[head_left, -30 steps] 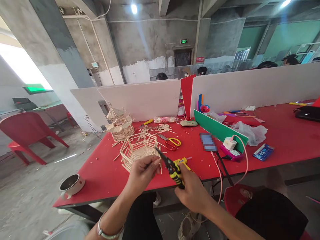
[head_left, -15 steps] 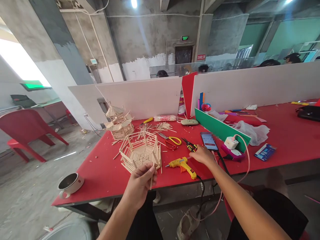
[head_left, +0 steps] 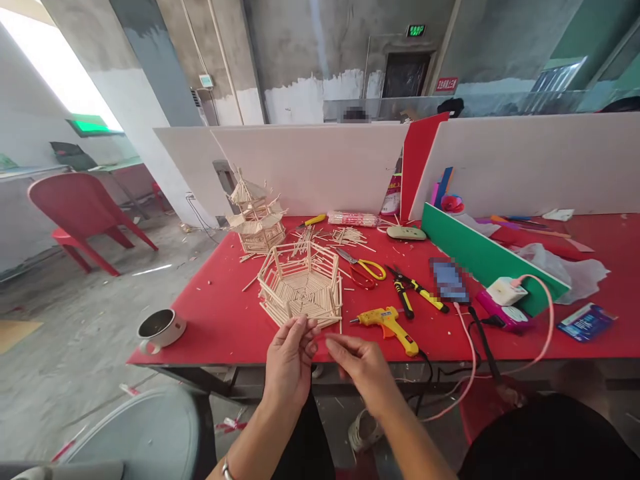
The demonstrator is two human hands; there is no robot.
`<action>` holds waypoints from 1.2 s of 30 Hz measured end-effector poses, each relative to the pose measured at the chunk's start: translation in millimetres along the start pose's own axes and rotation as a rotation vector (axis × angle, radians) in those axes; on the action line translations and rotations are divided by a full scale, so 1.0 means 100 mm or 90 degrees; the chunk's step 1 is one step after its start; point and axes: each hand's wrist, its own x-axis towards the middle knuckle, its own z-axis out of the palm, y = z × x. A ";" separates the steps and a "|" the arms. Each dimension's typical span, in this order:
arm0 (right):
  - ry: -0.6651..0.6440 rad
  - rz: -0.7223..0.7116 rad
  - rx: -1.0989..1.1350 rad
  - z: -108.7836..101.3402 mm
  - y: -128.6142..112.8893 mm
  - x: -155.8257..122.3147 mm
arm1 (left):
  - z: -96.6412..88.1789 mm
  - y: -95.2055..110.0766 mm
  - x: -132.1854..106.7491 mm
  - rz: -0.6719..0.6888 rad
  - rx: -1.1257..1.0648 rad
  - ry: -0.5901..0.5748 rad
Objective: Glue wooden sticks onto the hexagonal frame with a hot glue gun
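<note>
My left hand (head_left: 289, 360) and my right hand (head_left: 361, 363) meet at the near edge of the red table (head_left: 220, 320), both pinching a thin wooden stick (head_left: 320, 337) between their fingertips. Just beyond them lies a hexagonal frame of wooden sticks (head_left: 301, 285). A yellow glue gun (head_left: 387, 323) lies to the right of my right hand, untouched. Black-and-yellow pliers (head_left: 413, 293) and yellow-handled scissors (head_left: 363, 267) lie further back.
A stick pagoda model (head_left: 256, 217) stands at the back left, with loose sticks (head_left: 345, 237) scattered nearby. White partition boards (head_left: 320, 167) wall the table's far side. A phone (head_left: 447, 280), a green board (head_left: 480, 257), a power strip (head_left: 505, 291), a metal cup (head_left: 160, 327) and a red chair (head_left: 80, 213) are around.
My right hand laid the pliers on the table beside the scissors, then came back to join my left hand on the stick. The view has shifted closer and leftward.
</note>
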 end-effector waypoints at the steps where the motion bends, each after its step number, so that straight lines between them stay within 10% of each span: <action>1: 0.039 0.007 0.086 0.16 0.03 0.02 | -0.01 0.00 0.01 0.010 0.006 0.000; 6: 0.153 -0.021 0.256 0.53 -0.01 0.30 | -0.07 0.04 0.06 0.064 0.043 -0.022; 17: 0.233 -0.031 0.255 0.53 -0.06 0.59 | -0.36 0.07 0.26 0.238 0.175 0.011; 36: 0.260 -0.016 0.247 0.54 -0.09 0.61 | -0.35 0.27 0.46 0.194 0.313 -0.053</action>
